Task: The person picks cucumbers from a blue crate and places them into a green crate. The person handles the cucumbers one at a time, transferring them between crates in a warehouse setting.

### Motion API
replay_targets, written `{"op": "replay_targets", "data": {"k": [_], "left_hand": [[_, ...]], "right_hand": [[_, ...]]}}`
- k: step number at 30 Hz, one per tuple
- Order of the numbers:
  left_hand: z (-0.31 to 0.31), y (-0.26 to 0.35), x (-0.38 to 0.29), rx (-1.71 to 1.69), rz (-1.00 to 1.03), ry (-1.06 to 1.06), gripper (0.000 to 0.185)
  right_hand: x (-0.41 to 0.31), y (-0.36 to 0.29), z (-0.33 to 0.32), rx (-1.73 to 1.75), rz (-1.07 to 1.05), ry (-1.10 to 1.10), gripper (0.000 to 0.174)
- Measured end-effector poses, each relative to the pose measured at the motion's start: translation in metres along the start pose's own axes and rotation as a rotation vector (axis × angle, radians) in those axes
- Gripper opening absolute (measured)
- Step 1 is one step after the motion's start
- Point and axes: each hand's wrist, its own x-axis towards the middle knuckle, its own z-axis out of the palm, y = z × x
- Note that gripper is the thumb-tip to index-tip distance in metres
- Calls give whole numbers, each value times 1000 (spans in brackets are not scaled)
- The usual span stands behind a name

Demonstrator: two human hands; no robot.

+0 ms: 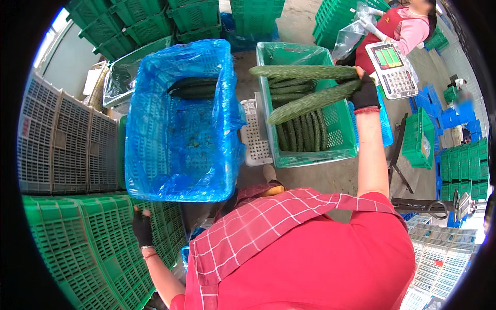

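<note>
My right hand, in a black fingerless glove, grips two long cucumbers by their ends. The upper cucumber points left, and the lower cucumber slants down to the left. Both are above a green plastic crate lined with clear film, where several cucumbers lie in rows. To the left stands a crate lined with blue plastic film, with a few dark cucumbers at its far end. My left hand, gloved alike, is beside stacked green crates; its fingers are partly hidden and seem to hold nothing.
A digital scale display stands at the right, near a co-worker handling a clear plastic bag. Green crates are stacked at the back, grey crates at the left. A white perforated crate sits between the two bins.
</note>
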Motion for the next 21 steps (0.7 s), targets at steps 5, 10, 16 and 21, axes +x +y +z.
{"op": "replay_targets", "data": {"k": [5,10,16,21], "left_hand": [[-2,-46,-18,750,-407,-498,55],[-29,35,11,179,-196,193,52],[13,182,4,132,55,91,36],[41,232,-35,275,136,-131,31]], "right_hand": [[51,8,-106,-79,0,209,22],[115,82,-154,-344,338,0,19],[165,234,-141,-753,480,-362,19],[161,319,-99,-1419,592,-537,48]]}}
